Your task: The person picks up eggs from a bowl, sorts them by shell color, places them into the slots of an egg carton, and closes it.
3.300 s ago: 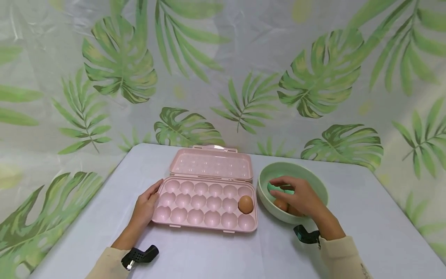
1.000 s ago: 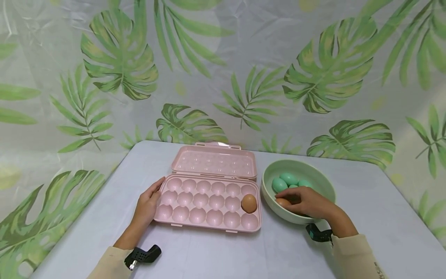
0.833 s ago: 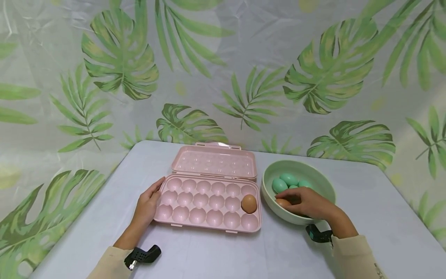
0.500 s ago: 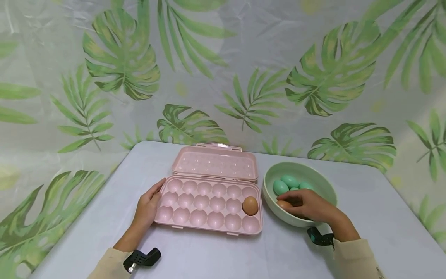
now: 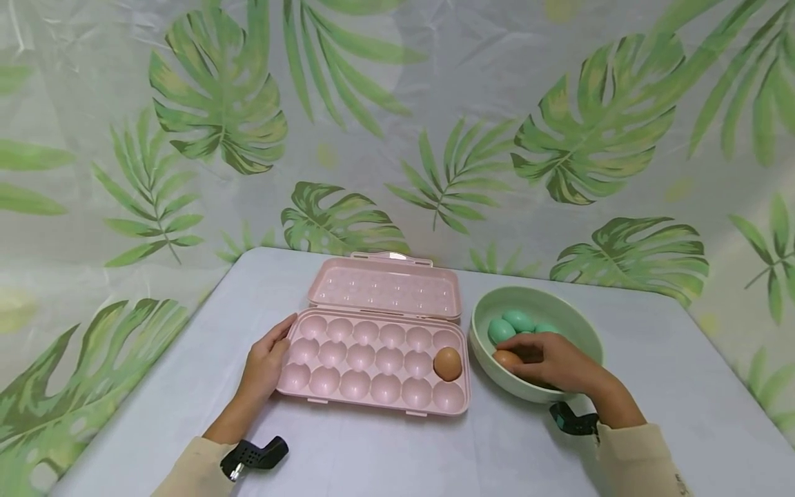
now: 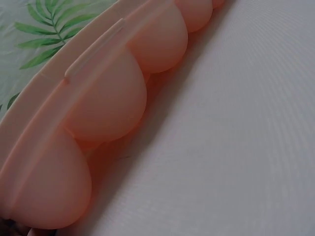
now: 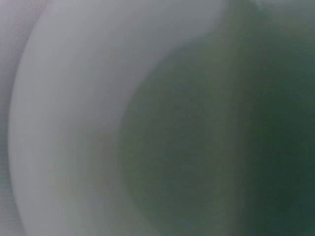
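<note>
A pink egg carton (image 5: 370, 407) lies with its lid folded back, and one brown egg (image 5: 447, 364) sits in the rightmost cup of its middle row. My left hand (image 5: 262, 367) grips the carton's left edge; the left wrist view shows the undersides of its cups (image 6: 106, 101) close up. Inside the pale green bowl (image 5: 577, 319) my right hand (image 5: 562, 364) curls its fingers and thumb around another brown egg (image 5: 508, 359), partly hidden by the hand. Several green eggs (image 5: 501, 330) lie behind it. Only the blurred bowl wall (image 7: 162, 147) fills the right wrist view.
A white cloth covers the table (image 5: 348, 455), which holds the carton and, to its right, the bowl. Behind stands a leaf-printed curtain (image 5: 397, 124). Each wrist wears a black camera mount (image 5: 253, 457).
My right hand has lowered from above the green eggs to the brown egg at the bowl's near side and curled round it. The left hand stays at the carton.
</note>
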{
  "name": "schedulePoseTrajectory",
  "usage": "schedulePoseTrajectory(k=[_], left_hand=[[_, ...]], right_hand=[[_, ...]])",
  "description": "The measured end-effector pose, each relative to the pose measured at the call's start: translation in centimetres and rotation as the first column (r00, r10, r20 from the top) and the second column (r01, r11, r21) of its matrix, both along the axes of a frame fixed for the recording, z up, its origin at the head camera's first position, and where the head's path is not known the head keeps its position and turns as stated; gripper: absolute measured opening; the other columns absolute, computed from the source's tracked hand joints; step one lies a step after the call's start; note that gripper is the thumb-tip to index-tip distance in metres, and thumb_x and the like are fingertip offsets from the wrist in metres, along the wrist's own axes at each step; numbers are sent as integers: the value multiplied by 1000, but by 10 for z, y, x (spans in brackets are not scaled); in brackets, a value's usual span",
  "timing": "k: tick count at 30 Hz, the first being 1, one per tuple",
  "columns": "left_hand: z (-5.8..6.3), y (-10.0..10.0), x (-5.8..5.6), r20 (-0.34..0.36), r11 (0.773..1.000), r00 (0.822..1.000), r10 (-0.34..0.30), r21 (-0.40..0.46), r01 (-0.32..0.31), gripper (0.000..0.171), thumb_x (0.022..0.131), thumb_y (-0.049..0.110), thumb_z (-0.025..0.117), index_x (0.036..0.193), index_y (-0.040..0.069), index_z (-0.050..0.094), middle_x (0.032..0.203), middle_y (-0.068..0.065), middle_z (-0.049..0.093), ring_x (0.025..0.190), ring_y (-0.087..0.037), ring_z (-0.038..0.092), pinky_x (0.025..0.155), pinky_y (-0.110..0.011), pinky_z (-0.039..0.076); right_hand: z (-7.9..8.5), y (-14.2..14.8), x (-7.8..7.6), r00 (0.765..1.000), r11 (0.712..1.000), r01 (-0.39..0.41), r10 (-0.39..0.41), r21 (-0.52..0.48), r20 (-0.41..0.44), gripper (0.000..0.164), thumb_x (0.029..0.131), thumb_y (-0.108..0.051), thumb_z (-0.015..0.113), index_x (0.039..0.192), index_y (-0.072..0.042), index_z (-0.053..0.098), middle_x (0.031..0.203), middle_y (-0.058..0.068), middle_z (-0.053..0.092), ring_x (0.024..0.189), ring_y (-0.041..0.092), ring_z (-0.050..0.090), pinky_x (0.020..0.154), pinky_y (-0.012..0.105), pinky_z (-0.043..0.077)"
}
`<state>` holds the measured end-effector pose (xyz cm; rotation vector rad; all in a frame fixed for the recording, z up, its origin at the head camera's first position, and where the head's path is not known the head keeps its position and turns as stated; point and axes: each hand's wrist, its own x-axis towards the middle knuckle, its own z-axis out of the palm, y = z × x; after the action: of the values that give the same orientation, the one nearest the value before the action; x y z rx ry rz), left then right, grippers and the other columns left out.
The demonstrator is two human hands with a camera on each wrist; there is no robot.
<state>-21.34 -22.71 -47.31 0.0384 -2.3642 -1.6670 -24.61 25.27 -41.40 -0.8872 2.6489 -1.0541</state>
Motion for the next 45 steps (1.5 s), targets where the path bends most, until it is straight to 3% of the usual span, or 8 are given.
schedulePoseTrajectory(k=[8, 15, 18, 27, 32, 35, 40, 45], left_hand=[[0, 0, 0, -6, 1000, 1000, 14, -14, -14, 43, 99, 6, 40, 141, 4, 49, 145, -10, 47, 137, -23, 37, 107, -14, 29], [2, 0, -1, 12, 1000, 1000, -5, 14, 4, 43, 100, 6, 38, 141, 4, 48, 146, -10, 46, 138, -21, 35, 114, -33, 27], [1, 0, -1, 16, 1000, 1000, -13, 26, 13, 43, 100, 6, 37, 142, 4, 47, 147, -10, 45, 139, -20, 34, 114, -34, 26], [1, -1, -1, 34, 999, 999, -17, 30, 16, 43, 101, 6, 37, 142, 4, 47, 147, -9, 44, 139, -19, 34, 98, -1, 25], [2, -2, -3, 47, 999, 999, -19, 32, 18, 43, 100, 3, 36, 143, 1, 45, 148, -13, 42, 139, -23, 34, 95, 2, 25], [1, -2, -2, 50, 999, 999, -17, 30, 15, 43, 100, 4, 37, 143, 2, 45, 148, -12, 42, 139, -22, 33, 102, -6, 26], [1, -1, 0, 29, 1000, 1000, -11, 20, 11, 43, 100, 5, 37, 142, 5, 47, 146, -11, 45, 139, -21, 34, 114, -32, 26], [0, -1, 1, 14, 1000, 1000, -8, 14, 7, 44, 99, 6, 38, 142, 5, 48, 146, -10, 46, 138, -22, 35, 114, -38, 26]], right_hand=[[-1, 2, -1, 999, 999, 52, -52, -9, 11, 38, 87, -31, 71, 120, -11, 66, 114, 2, 68, 103, 12, 64, 87, 27, 52], [0, 2, 0, 997, 995, 70, -68, -70, 37, 43, 86, -29, 72, 123, -8, 64, 117, 3, 67, 105, 13, 64, 89, 29, 52], [1, 2, 1, 997, 993, 68, -65, -94, 38, 41, 87, -28, 72, 123, -8, 65, 116, 3, 67, 104, 15, 64, 88, 29, 53], [1, 5, 0, 997, 988, 79, -77, -132, 22, 35, 88, -25, 71, 121, -14, 66, 115, 2, 67, 105, 16, 65, 85, 24, 52], [3, 5, 1, 992, 983, 123, -123, -137, 9, 36, 86, -27, 73, 120, -18, 66, 115, -1, 67, 107, 13, 63, 86, 24, 52], [4, 6, 1, 988, 981, 152, -154, -124, -11, 38, 87, -28, 72, 122, -18, 65, 118, 1, 66, 108, 16, 63, 85, 23, 51], [5, 6, 2, 984, 975, 173, -178, -140, -23, 38, 87, -27, 72, 123, -15, 64, 121, 4, 65, 109, 19, 63, 86, 23, 51], [7, 4, 3, 981, 970, 181, -190, -161, -42, 36, 88, -25, 71, 122, -16, 64, 121, 3, 65, 109, 16, 63, 87, 22, 50]])
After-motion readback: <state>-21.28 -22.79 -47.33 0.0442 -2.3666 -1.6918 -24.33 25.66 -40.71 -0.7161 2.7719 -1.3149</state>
